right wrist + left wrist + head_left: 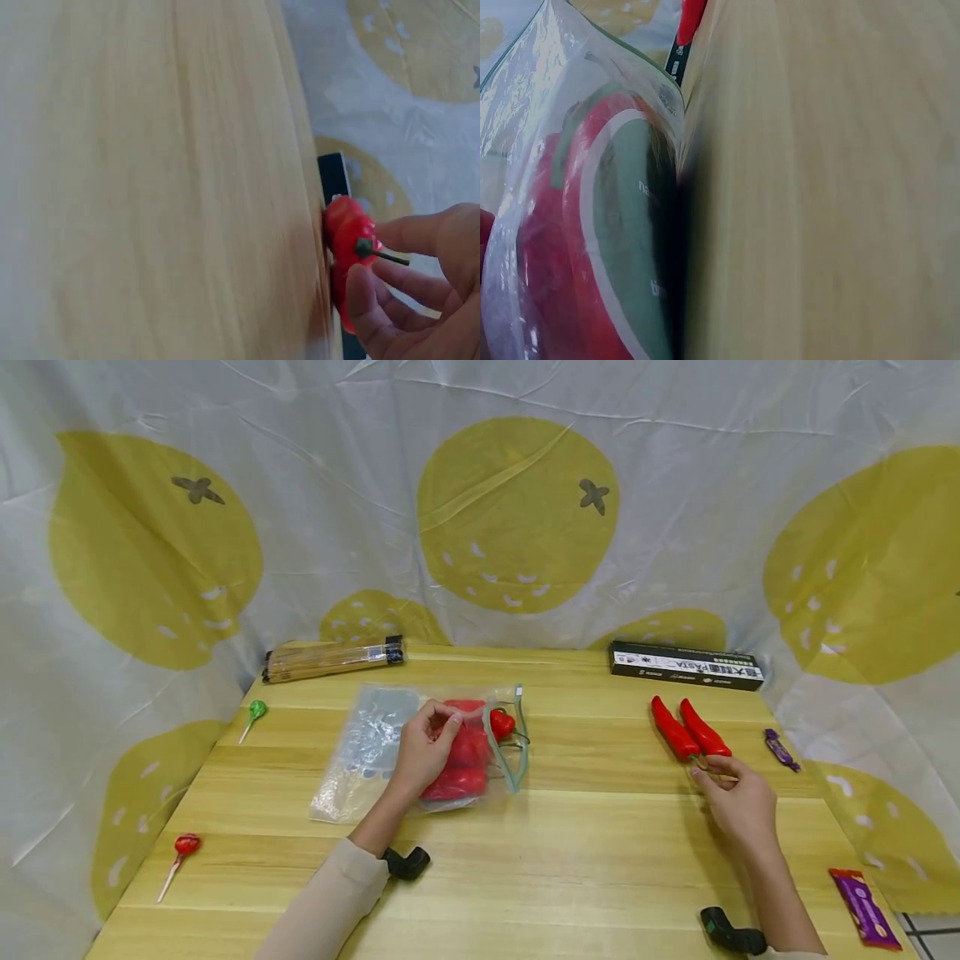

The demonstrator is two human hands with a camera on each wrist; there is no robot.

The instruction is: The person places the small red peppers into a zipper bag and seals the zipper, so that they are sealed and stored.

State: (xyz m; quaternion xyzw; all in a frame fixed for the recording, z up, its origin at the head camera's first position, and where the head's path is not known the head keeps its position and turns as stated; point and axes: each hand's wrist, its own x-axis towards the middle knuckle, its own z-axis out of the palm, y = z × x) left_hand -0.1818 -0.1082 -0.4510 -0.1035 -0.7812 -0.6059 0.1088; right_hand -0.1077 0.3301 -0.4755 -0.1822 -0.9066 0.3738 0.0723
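In the head view my left hand [423, 747] pinches the upper layer of a clear zip bag [341, 797]. The bag's mouth gapes to the right. Inside are several red peppers [457, 783], and one with a green stem [501, 724] sits at the opening. In the left wrist view, the bag [525, 67] stands lifted in a tent over its red contents. Two long red chili peppers [670, 732] lie side by side at the right. My right hand [738, 802] has thumb and forefinger around the stem end of the left chili pepper [346, 229].
Noodle packs [330, 660] and a black pasta box [686, 666] lie along the back edge. Green [257, 710] and red [187, 843] lollipops are at the left. A small purple candy [782, 750] and a purple snack bar [865, 910] lie at the right. A patterned curtain [517, 635] hangs behind.
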